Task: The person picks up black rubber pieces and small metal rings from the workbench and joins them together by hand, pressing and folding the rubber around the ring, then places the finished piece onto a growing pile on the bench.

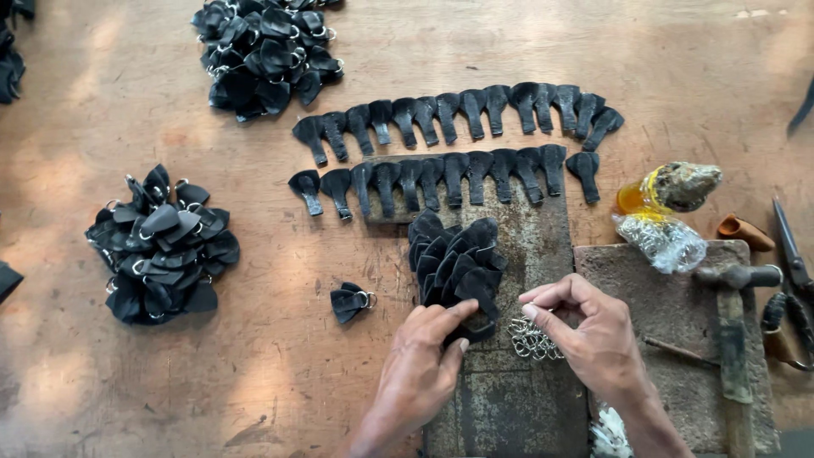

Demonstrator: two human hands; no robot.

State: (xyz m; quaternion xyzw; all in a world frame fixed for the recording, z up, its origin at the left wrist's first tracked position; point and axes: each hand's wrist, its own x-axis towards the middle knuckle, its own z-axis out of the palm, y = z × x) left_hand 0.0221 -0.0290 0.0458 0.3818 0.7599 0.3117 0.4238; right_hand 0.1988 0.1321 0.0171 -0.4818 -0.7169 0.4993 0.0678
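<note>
Down on the wooden table (127,93), the left hand (424,356) presses its fingertips onto the near end of a stack of black leather pieces (454,267), fingers loosely bent and resting on the bottom piece rather than wrapped round it. The right hand (585,326) sits just beside it, thumb and forefinger pinched tight; something small may be in the pinch, but I cannot tell what. Right under that pinch lies a little heap of metal rings (530,339), on a worn dark slab (517,407) at the table's near edge. Beyond the stack run two rows of flat leather tabs (458,148), laid out side by side toward the far edge. One finished folded fob with a ring (350,301) lies alone left of the stack. Heaps of finished fobs sit at the left side (161,246) and the far edge (267,51). On the right: a crumpled clear plastic bag (666,242), an amber bottle (636,197), a hammer (736,339) and scissors (793,254).
</note>
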